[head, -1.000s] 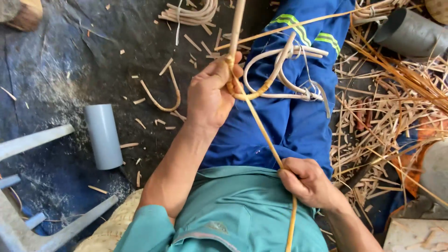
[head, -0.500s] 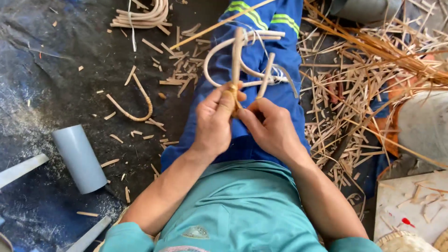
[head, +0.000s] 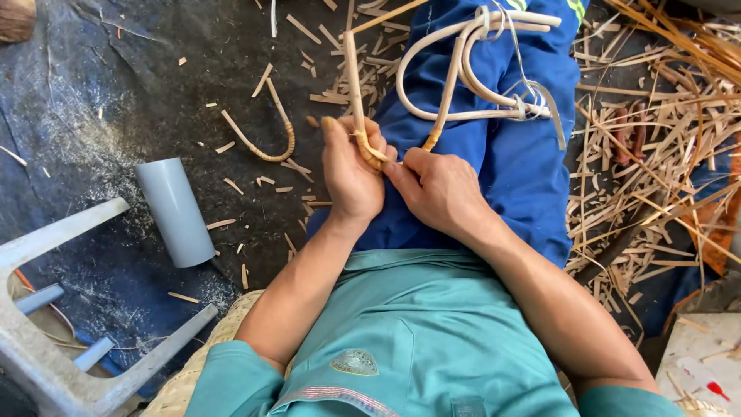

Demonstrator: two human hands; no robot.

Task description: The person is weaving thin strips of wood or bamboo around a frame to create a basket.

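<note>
Both hands clenched on one piece: left hand point(head: 349, 174) wrapped around the bound bend of a pale rattan frame point(head: 463, 77), right hand point(head: 436, 189) pinching the same spot from the other side, fingertips touching at the amber binding strip point(head: 369, 150). Frame lies over the lap on blue trousers point(head: 525, 154), its looped canes running away from the hands, one straight cane rising up past the left thumb. Step in hand, by judgement: wrapping or tightening the split-cane binding at the joint; the next move likely calls for steady tension on the strip while the left hand keeps the bend from springing open. Materials: smooth round cane, cream-coloured, springy; flat glossy binding, honey-toned. Surrounding items: curved cane offcut point(head: 266, 139) on dark dusty sheeting point(head: 116, 93); grey plastic pipe section point(head: 176, 212), matte, cylindrical; heap of straw-coloured splints and shavings point(head: 656, 170) to the right; grey stool frame point(head: 54, 309) at lower left.
</note>
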